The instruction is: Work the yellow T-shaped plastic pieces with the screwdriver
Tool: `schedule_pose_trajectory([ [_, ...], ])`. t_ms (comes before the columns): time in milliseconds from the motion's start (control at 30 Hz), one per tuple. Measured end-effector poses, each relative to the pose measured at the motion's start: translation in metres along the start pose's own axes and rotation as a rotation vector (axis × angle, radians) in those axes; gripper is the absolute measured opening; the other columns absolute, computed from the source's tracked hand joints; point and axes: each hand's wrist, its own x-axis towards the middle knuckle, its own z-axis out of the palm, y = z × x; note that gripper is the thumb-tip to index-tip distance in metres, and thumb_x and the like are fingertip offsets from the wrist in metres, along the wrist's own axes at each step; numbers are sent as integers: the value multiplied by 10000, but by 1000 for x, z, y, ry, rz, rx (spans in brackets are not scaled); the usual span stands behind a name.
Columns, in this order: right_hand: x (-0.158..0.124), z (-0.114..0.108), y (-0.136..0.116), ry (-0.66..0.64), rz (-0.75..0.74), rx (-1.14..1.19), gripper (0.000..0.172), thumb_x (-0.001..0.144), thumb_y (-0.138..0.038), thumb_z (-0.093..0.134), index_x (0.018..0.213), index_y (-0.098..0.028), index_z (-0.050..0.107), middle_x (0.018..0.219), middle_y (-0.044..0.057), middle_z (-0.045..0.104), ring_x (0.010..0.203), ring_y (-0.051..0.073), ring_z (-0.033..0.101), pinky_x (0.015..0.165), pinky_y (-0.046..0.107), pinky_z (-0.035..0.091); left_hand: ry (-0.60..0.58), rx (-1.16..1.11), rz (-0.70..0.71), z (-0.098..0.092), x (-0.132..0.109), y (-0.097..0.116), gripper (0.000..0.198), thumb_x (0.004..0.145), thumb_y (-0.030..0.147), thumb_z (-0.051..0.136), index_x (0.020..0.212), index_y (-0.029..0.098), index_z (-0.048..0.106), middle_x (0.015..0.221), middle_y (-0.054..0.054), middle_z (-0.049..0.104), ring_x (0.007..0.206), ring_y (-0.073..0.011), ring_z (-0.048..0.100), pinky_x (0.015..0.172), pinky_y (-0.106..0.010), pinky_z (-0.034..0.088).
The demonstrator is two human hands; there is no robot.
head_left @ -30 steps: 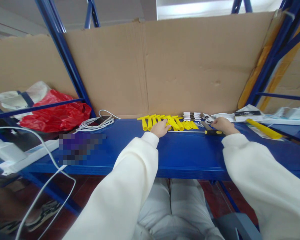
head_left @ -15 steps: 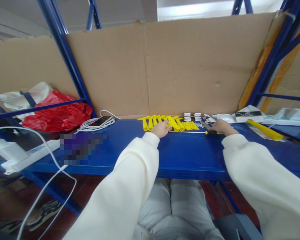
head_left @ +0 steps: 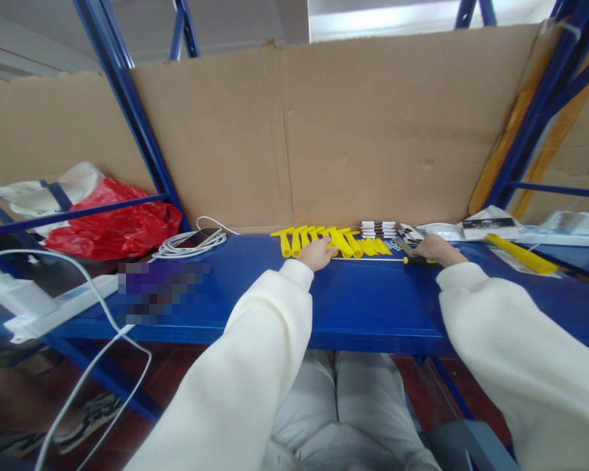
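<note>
My left hand (head_left: 318,254) lies at the front of a row of yellow T-shaped plastic pieces (head_left: 294,242), its fingers drawn together. What those fingers hold, if anything, is hidden. From beside them a long thin metal shaft (head_left: 367,260) runs right to the black and yellow handle of a screwdriver (head_left: 419,261). My right hand (head_left: 436,250) is closed at this handle, fingers bent over it. A flat grey blade-like piece (head_left: 403,246) sticks out left of those fingers. Small yellow wedges (head_left: 374,246) and stacked white-and-black pieces (head_left: 377,229) lie between the hands.
A cardboard sheet (head_left: 372,131) stands behind the blue shelf (head_left: 372,301). At left are coiled white cable (head_left: 191,243), a red bag (head_left: 117,216) and a power strip (head_left: 59,314). A yellow tube (head_left: 522,254) and white packets (head_left: 490,226) lie at right. Someone's leg (head_left: 24,399) shows lower left.
</note>
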Motion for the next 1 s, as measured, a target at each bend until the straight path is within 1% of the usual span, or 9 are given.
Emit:
schedule_pose_trajectory([
  [100,-11,-11,-10,-38,78,-47,190,757,-324,761,843,-161,713,950,159,729,1089,423,683,1021,684,451,2,6,1,0,0,0,371,1064,346,435,1318,156,627,1365,-148,707,1245,-276,669,1028,-382,513],
  [200,-18,-18,-17,6,53,-10,147,771,-311,728,711,-190,672,867,150,703,1072,421,682,999,653,470,5,3,-7,0,0,0,357,1059,354,451,1303,168,634,1347,-144,716,1234,-278,674,1024,-388,516],
  [333,-22,-20,-22,52,-21,104,240,733,-303,740,561,-215,598,687,93,640,912,347,699,844,471,533,3,0,-11,-1,-1,1,356,1059,346,454,1304,161,634,1358,-152,709,1241,-286,672,1026,-396,514],
  [467,-34,-14,-44,109,-183,369,248,710,-337,772,568,-204,618,570,31,593,697,220,629,653,309,472,-12,14,-9,-2,-1,2,372,1063,350,444,1330,162,622,1378,-153,698,1259,-284,665,1031,-391,514],
  [567,-47,-10,-77,28,-258,622,249,693,-368,797,614,-185,648,585,8,601,629,158,555,604,270,430,-8,20,-11,-2,-1,2,385,1060,354,448,1357,168,610,1386,-148,696,1277,-292,657,1040,-402,513],
  [600,-51,-9,-89,-39,-276,676,258,682,-376,814,623,-183,654,595,5,606,632,150,547,606,263,429,-5,20,-7,-1,-1,2,389,1060,352,447,1362,167,608,1382,-149,699,1282,-296,655,1042,-407,513],
  [733,-66,-3,-126,-197,-276,763,346,619,-406,893,596,-178,634,600,10,606,638,136,526,594,249,412,4,-4,14,1,0,1,371,1055,345,457,1331,165,629,1356,-145,714,1267,-287,666,1042,-395,515],
  [833,-73,2,-134,-253,-222,778,321,636,-341,895,595,-175,623,595,2,593,625,122,506,571,237,389,12,-39,33,2,1,-1,358,1048,334,472,1328,179,632,1378,-136,705,1274,-273,660,1054,-388,509],
  [1000,-78,10,-124,-296,-183,773,203,711,-215,819,620,-165,644,618,1,616,617,111,505,541,214,380,15,-63,48,3,2,-1,364,1049,323,469,1347,183,624,1411,-132,689,1300,-261,646,1085,-384,494],
])
